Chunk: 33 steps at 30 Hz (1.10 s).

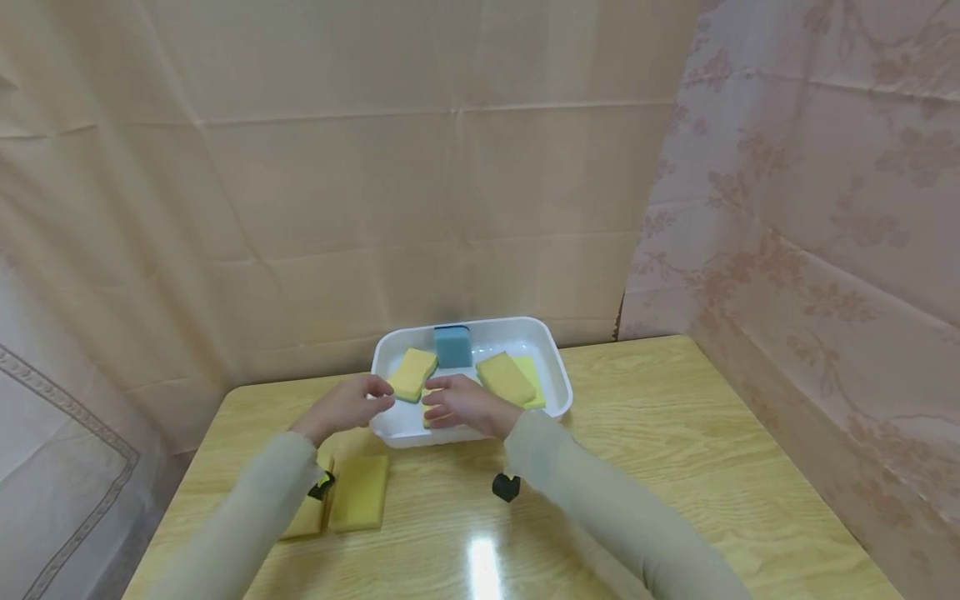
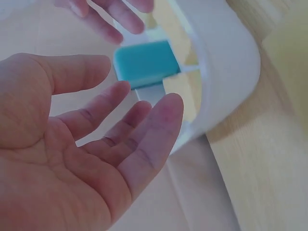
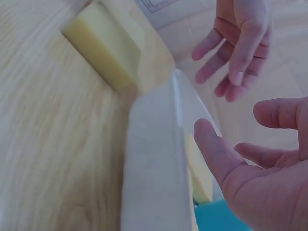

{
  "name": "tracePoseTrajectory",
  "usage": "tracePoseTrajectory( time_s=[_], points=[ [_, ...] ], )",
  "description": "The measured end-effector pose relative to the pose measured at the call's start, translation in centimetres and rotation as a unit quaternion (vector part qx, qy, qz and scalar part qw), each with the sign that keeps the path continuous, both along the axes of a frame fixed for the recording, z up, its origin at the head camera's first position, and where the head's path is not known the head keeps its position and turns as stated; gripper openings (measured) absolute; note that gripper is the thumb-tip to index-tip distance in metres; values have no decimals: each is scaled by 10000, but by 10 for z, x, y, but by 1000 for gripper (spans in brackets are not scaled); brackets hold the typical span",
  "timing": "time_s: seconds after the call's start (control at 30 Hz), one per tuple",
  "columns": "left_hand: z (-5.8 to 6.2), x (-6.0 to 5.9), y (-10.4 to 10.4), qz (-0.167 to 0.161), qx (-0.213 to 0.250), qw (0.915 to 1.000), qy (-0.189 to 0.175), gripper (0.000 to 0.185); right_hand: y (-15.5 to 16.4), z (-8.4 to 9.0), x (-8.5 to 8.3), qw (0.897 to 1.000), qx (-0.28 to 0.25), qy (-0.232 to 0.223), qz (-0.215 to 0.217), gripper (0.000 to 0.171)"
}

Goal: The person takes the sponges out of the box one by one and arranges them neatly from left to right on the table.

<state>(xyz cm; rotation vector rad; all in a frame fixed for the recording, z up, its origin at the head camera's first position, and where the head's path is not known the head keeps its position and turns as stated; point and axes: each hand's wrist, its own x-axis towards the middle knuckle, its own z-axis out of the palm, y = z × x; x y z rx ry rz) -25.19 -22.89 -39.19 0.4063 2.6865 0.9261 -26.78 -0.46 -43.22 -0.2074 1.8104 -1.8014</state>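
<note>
A white plastic tub [image 1: 558, 392] stands on the wooden table and holds several yellow sponges [image 1: 505, 377] and one blue sponge [image 1: 453, 345] standing at its far wall. My left hand [image 1: 358, 402] hovers at the tub's front left rim, next to a yellow sponge [image 1: 412, 374]. In the left wrist view this hand [image 2: 96, 144] is empty, with relaxed fingers and the palm showing. My right hand [image 1: 456, 403] is over the tub's front part, above a partly hidden yellow sponge. In the right wrist view it [image 3: 260, 173] is spread and holds nothing.
Two yellow sponges [image 1: 361, 492] lie flat on the table [image 1: 675, 467] in front of the tub, partly under my left sleeve. A small black object [image 1: 506, 486] sits near my right forearm. Cloth hangs behind and to the right.
</note>
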Motion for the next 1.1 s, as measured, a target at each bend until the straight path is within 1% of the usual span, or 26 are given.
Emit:
tracePoseTrajectory(
  time_s=[0.17, 0.27, 0.33, 0.43, 0.57, 0.67, 0.73, 0.9, 0.97, 1.03, 1.1],
  points=[
    [5, -19, 1, 130, -255, 9996, -53, 31, 2, 7, -17, 9994, -94, -252, -205, 56],
    [6, -30, 3, 222, -244, 9994, -104, 32, 3, 10, -27, 9987, -182, -370, -311, 61],
    [7, -36, 5, 308, -211, 9991, -195, 33, 3, 10, -32, 9978, -212, -458, -423, 64],
    [9, -44, 7, 422, -253, 9980, -396, 33, 1, 10, -38, 9963, -268, -590, -557, 63],
    [9, -55, 6, 572, -285, 9957, -677, 36, -4, 8, -46, 9951, -299, -636, -695, 50],
    [6, -61, 5, 665, -214, 9941, -828, 37, -7, 7, -51, 9939, -313, -617, -855, 39],
    [3, -65, 4, 693, -111, 9934, -912, 38, -9, 5, -54, 9917, -431, -716, -972, 37],
    [-3, -74, 2, 836, 124, 9893, -1185, 42, -14, 1, -61, 9830, -872, -1157, -1124, 46],
    [-4, -78, 3, 857, 163, 9880, -1275, 44, -16, -1, -63, 9804, -938, -1274, -1176, 49],
    [-4, -81, 5, 847, 170, 9878, -1296, 45, -17, -2, -65, 9761, -1012, -1398, -1317, 49],
    [-4, -84, 8, 816, 177, 9885, -1264, 47, -17, -4, -68, 9692, -1175, -1564, -1497, 48]
  ],
)
